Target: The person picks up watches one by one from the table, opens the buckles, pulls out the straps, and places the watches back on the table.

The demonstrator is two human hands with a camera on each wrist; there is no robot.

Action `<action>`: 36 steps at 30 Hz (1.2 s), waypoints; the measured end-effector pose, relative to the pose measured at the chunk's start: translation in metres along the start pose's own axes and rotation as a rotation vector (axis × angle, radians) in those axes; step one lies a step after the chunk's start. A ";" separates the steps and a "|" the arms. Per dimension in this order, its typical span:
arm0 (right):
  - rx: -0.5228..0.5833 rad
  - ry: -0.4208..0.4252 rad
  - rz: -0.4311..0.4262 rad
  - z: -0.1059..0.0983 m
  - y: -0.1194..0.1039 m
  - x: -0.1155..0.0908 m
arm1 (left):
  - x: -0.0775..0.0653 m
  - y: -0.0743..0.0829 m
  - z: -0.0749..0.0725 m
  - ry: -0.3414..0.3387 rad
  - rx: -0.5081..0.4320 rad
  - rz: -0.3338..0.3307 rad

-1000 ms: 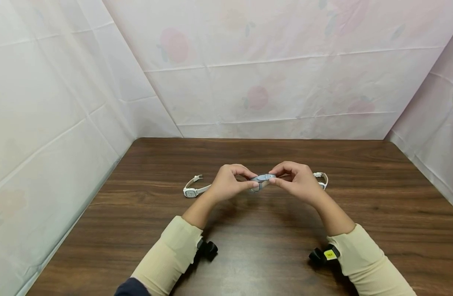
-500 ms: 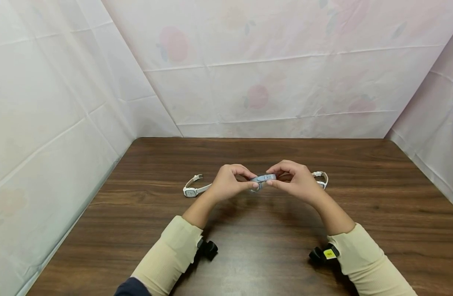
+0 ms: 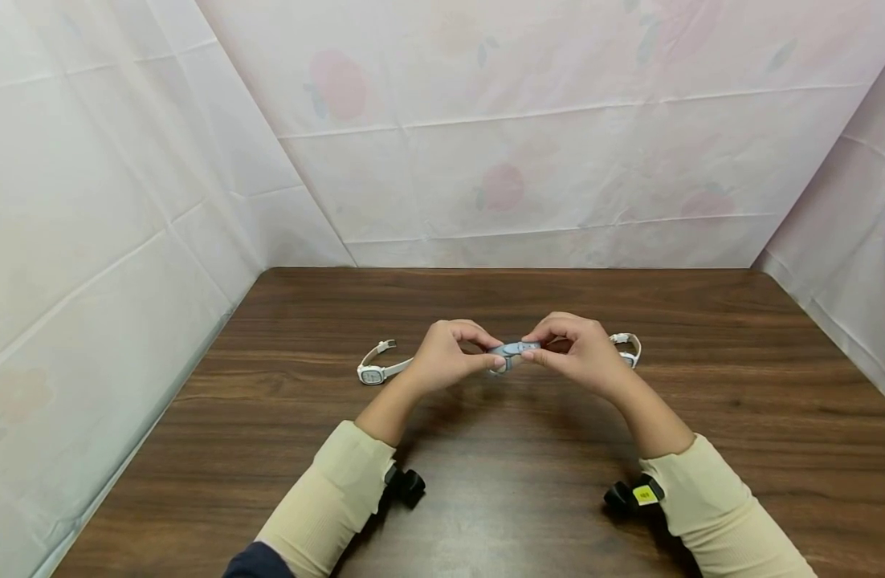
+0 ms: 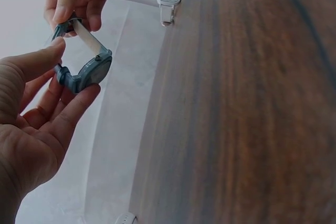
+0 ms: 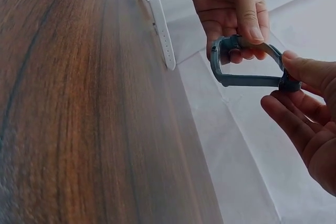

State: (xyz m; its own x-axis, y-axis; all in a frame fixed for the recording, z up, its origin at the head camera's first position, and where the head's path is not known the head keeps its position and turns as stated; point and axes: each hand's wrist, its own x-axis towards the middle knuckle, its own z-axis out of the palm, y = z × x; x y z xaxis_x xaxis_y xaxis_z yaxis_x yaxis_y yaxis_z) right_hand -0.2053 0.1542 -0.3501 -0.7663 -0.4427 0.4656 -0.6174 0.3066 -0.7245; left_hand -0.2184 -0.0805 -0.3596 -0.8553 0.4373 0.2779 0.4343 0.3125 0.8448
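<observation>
A blue-grey wristwatch is held up over the middle of the table, its strap bent round into a loop. My left hand pinches it between thumb and fingers at its left side; in the left wrist view these fingers are close by the watch case. From the other side, my right hand pinches the strap with thumb and forefinger. The right wrist view shows the strap running from the case to the right fingertips, which partly hide the buckle area.
To the left on the brown wooden table lies a white wristwatch, its strap partly behind my left hand. Another white wristwatch lies behind my right hand. Pale printed cloth hangs along the table's back and sides.
My right thumb and fingers shift slightly along the strap, baring more of its holed end half a second ago and covering part of it again now. The left hand stays put.
</observation>
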 end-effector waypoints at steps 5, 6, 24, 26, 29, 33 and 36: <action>0.015 0.001 0.019 0.000 0.000 -0.001 | 0.000 0.000 0.000 -0.001 0.004 0.010; 0.018 0.002 0.022 -0.001 0.000 -0.001 | 0.000 0.000 0.000 -0.001 0.002 0.012; 0.132 0.010 0.065 -0.004 0.000 -0.002 | 0.000 0.002 0.001 -0.002 -0.049 0.019; 0.151 0.013 0.071 -0.004 0.000 -0.003 | 0.000 0.002 0.000 -0.001 -0.058 0.018; 0.177 0.018 0.086 -0.005 -0.001 -0.003 | 0.000 0.002 0.000 0.002 -0.065 0.016; 0.191 0.008 0.103 -0.006 -0.001 -0.002 | 0.000 0.002 0.000 0.002 -0.069 0.007; 0.196 0.001 0.110 -0.007 -0.001 -0.002 | 0.000 0.002 0.000 0.005 -0.078 -0.010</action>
State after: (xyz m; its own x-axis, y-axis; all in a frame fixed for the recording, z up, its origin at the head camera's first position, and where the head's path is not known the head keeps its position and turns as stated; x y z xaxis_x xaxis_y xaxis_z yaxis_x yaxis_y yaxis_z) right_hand -0.2040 0.1609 -0.3465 -0.8274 -0.4150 0.3784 -0.4834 0.1833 -0.8560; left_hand -0.2174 -0.0800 -0.3576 -0.8609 0.4303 0.2715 0.4026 0.2500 0.8806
